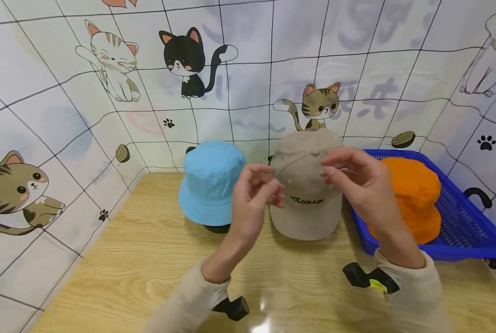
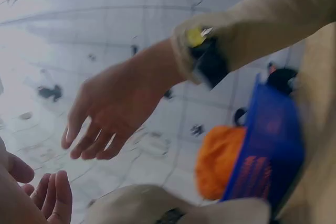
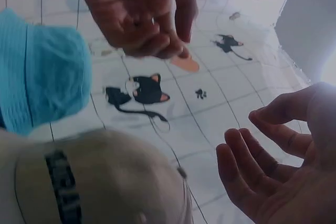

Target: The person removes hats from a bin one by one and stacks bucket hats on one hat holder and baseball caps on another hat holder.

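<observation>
In the head view a beige baseball cap (image 1: 306, 219) with dark lettering stands upright on the table, its brim toward me. My left hand (image 1: 248, 203) is raised in front of it at its left side, fingers loosely bent and holding nothing. On the other side, my right hand (image 1: 364, 189) overlaps the cap's right edge in this view, thumb and fingers apart with nothing between them. From the right wrist, both hands appear above the cap (image 3: 110, 177). A light blue bucket hat (image 1: 208, 185) stands to the left, partly behind my left hand.
An orange bucket hat (image 1: 418, 199) lies in a blue plastic basket (image 1: 473, 252) at the right. Under the light blue hat shows a black base (image 1: 217, 228). The wooden table (image 1: 148, 259) meets cat-patterned, gridded wall sheeting (image 1: 248, 92) at the back and sides.
</observation>
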`<action>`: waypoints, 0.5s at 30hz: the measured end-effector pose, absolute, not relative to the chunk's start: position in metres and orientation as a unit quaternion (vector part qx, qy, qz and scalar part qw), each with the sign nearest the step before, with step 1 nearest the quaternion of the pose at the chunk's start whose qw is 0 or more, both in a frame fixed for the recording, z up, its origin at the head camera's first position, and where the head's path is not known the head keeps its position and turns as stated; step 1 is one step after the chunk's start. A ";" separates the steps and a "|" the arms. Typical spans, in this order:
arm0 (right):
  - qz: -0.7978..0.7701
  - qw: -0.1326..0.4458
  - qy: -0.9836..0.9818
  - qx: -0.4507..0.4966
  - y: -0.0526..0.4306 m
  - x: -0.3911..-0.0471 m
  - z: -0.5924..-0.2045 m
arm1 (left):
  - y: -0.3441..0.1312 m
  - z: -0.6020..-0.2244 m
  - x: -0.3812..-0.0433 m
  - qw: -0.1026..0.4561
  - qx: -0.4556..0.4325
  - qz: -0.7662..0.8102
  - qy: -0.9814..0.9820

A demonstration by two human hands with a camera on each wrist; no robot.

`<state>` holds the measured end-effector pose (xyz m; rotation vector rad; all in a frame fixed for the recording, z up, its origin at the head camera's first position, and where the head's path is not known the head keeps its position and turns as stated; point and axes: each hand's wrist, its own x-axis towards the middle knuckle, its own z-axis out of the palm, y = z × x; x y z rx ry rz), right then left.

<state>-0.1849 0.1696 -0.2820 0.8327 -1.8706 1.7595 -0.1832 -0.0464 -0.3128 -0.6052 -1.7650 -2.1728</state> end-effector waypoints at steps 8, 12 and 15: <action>0.454 0.278 -0.835 0.139 0.252 -0.195 -0.294 | 0.005 -0.354 -0.170 -0.020 -0.250 -0.711 -0.658; 0.356 0.222 -0.905 0.071 0.287 -0.200 -0.299 | 0.029 -0.373 -0.169 -0.092 -0.244 -0.688 -0.677; 0.299 0.173 -0.937 0.039 0.306 -0.205 -0.302 | 0.044 -0.382 -0.170 -0.122 -0.236 -0.667 -0.696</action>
